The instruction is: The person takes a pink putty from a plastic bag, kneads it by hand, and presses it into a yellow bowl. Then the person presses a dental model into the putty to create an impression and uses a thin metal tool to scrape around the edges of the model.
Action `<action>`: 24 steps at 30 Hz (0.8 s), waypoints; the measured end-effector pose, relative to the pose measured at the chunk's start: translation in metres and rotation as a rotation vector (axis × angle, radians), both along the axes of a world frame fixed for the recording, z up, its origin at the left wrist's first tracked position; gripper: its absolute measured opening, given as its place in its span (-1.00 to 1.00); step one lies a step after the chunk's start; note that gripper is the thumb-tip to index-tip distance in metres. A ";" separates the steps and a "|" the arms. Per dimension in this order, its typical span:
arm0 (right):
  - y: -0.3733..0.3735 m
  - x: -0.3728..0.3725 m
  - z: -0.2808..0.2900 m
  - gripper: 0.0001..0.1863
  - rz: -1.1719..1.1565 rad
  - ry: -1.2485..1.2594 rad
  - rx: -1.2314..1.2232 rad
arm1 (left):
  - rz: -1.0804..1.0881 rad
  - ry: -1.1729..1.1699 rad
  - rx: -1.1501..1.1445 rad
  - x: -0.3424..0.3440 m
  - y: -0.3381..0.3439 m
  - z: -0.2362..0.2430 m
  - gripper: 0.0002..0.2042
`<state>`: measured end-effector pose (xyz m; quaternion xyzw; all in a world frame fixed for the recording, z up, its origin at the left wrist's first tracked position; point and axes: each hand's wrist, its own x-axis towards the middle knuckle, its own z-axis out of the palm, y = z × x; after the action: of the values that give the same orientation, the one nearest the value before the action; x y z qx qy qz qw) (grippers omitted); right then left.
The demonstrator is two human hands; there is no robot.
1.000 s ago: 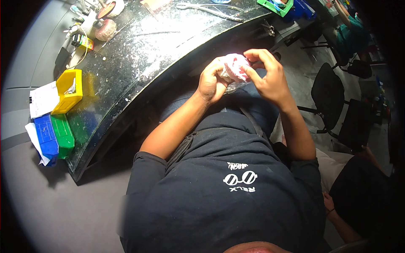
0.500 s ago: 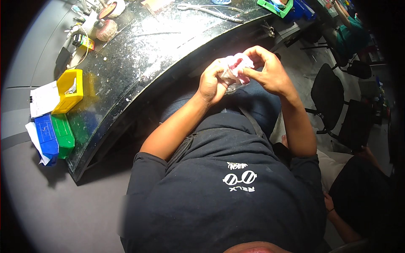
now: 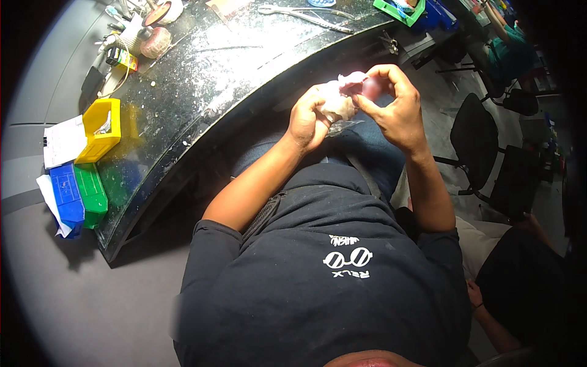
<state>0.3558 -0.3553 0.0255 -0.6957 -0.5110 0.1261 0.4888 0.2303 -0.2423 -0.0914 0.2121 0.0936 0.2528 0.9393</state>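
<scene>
A soft-looking, irregular whitish piece is held by the person's left grip, closed around its side, with crinkled clear plastic seen just below. A glossy pink piece at its upper side is pinched between thumb and fingers by the right grip; whether the two pieces are joined cannot be told. Both are held above the lap, beside the curved edge of a black, white-speckled tabletop. A silver metal plier-like tool is set on its far part.
</scene>
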 end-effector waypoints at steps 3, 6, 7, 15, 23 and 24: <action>-0.001 -0.001 0.002 -0.69 -0.015 -0.123 0.066 | 0.037 0.029 0.026 -0.001 -0.001 0.001 -0.69; -0.003 0.000 0.006 -0.71 -0.042 -0.196 0.072 | 0.026 -0.005 0.011 -0.001 -0.001 0.007 -0.70; -0.003 -0.001 0.008 -0.70 -0.049 -0.206 0.092 | 0.026 -0.007 0.007 -0.001 -0.001 0.006 -0.70; -0.001 0.010 0.001 -0.65 -0.043 -0.006 0.185 | 0.007 -0.012 0.042 -0.002 0.000 0.006 -0.65; 0.036 0.048 0.054 -0.69 0.039 0.071 0.243 | -0.033 0.012 0.034 -0.003 -0.001 0.000 -0.66; 0.051 0.063 0.065 -0.70 0.024 0.019 0.234 | -0.040 0.009 0.040 -0.003 -0.001 0.003 -0.67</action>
<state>0.4189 -0.3043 0.0907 -0.6264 -0.5261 0.0780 0.5699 0.2277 -0.2437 -0.0881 0.2336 0.0887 0.2347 0.9394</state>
